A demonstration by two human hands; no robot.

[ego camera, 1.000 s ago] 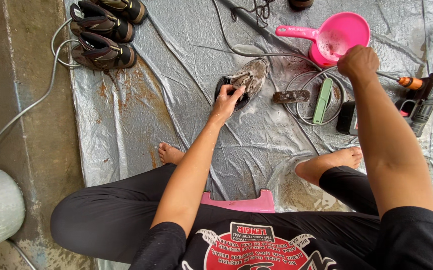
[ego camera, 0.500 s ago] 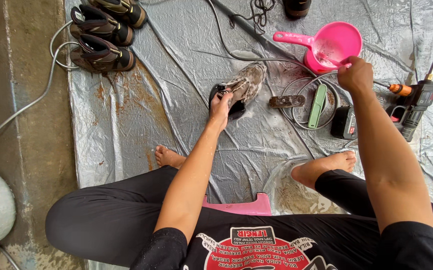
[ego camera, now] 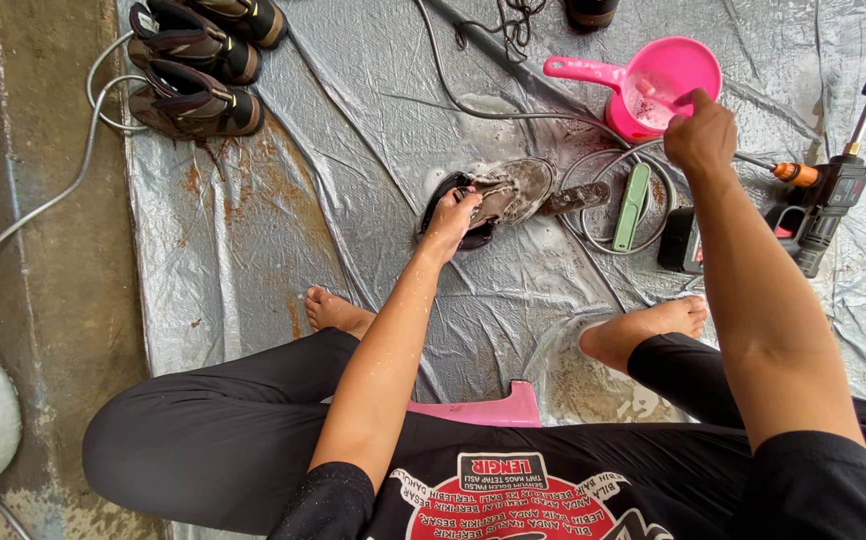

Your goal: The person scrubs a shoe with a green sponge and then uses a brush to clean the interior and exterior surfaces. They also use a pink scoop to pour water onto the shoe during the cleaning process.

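Muddy sandal (ego camera: pixel 509 192) lies on the grey tarpaulin (ego camera: pixel 283 220), long axis running lower-left to upper-right, toe toward the pink scoop (ego camera: pixel 658 85). Left hand (ego camera: pixel 450 220) clamps its heel end. Right hand (ego camera: pixel 699 132) is closed at the scoop's rim; contents hidden. Open tarpaulin lies left of the sandal.

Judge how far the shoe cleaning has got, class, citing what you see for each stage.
Done: hard to tell; nothing looks finished. In hand: the left hand holds a muddy, soapy sandal on the grey tarp, while the right hand reaches into the pink water scoop. Left: that sandal is dirty, and dark shoes wait at the tarp's corner. The pressure washer lies unused.
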